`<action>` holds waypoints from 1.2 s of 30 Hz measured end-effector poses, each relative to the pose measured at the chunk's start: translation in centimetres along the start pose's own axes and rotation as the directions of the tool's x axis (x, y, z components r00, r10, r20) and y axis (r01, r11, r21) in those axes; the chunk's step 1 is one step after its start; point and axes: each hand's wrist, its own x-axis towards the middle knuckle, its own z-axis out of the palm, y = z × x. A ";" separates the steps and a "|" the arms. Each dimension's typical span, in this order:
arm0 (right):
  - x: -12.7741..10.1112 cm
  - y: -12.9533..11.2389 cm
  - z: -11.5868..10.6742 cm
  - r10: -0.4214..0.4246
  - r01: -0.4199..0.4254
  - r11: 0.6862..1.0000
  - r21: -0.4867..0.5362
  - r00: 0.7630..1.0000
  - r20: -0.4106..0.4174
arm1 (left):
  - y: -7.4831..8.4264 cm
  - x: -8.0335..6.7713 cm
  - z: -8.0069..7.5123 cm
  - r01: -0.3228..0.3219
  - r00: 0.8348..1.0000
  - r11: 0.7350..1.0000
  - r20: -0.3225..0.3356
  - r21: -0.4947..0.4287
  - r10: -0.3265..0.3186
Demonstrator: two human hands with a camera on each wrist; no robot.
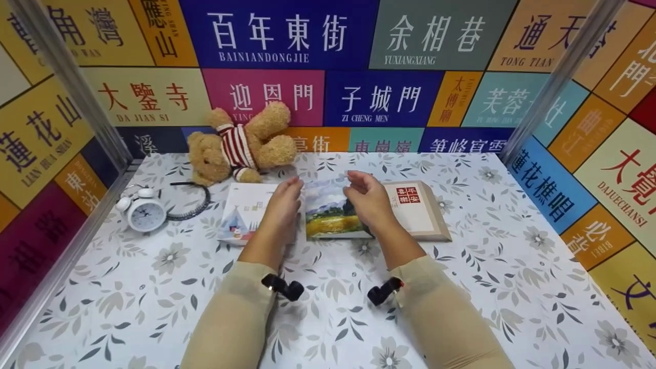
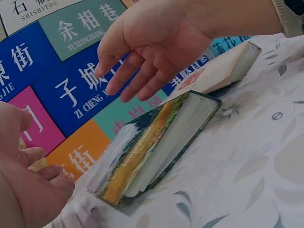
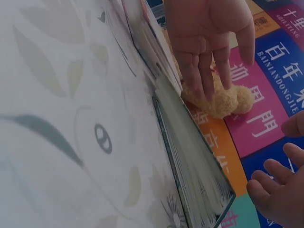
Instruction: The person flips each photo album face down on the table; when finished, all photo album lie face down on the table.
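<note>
My left hand (image 1: pixel 281 207) hovers over the right side of a white book (image 1: pixel 241 212) with a tent picture on its cover. Above the right part of a landscape-painting book (image 1: pixel 328 215) is my right hand (image 1: pixel 370 200). Both hands hold nothing, and their palms face each other across the painting book. In the left wrist view, the fingers of the right hand (image 2: pixel 161 47) are loosely bent, apart from the painting book (image 2: pixel 147 147). The right wrist view has the left hand (image 3: pixel 206 38) with fingers pointing down, beside the books.
A cream book (image 1: pixel 415 210) with a red seal lies at the right of the painting book. Behind is a teddy bear (image 1: pixel 238 143) in a striped shirt. At the left are a white alarm clock (image 1: pixel 145 212) and a dark hoop (image 1: pixel 202 205). Printed panels (image 1: pixel 277 33) stand behind the table.
</note>
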 end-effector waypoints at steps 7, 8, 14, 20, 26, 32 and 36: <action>-1.1 -2.0 4.4 0.021 -0.032 0.996 0.085 0.992 0.125 | 1.6 -0.4 -3.4 -0.005 1.000 0.992 -0.027 -0.129 0.001; -1.2 -2.2 5.1 0.021 -0.035 0.995 0.096 0.989 0.144 | 1.8 -0.4 -4.0 -0.013 0.999 0.990 -0.034 -0.139 0.008; -0.6 -2.1 8.7 0.071 -0.095 0.991 0.091 0.969 0.238 | 2.9 -1.1 -8.2 -0.044 0.996 0.992 -0.081 -0.117 0.034; 0.3 -1.4 10.9 0.115 -0.148 0.984 0.103 0.955 0.274 | 3.5 -1.5 -12.1 -0.071 0.985 0.996 -0.162 -0.051 0.062; 0.5 -0.9 12.2 0.128 -0.177 0.974 0.142 0.946 0.299 | 2.8 -0.5 -14.6 0.000 0.982 0.989 -0.187 -0.148 -0.028; 0.3 -0.6 13.1 0.124 -0.156 0.984 0.087 0.948 0.294 | 1.9 0.1 -15.1 0.059 0.991 0.995 -0.116 -0.076 -0.067; 0.1 -0.4 13.5 0.127 -0.153 0.986 0.060 0.942 0.310 | 1.4 0.2 -15.3 0.114 0.990 0.993 -0.077 -0.016 -0.115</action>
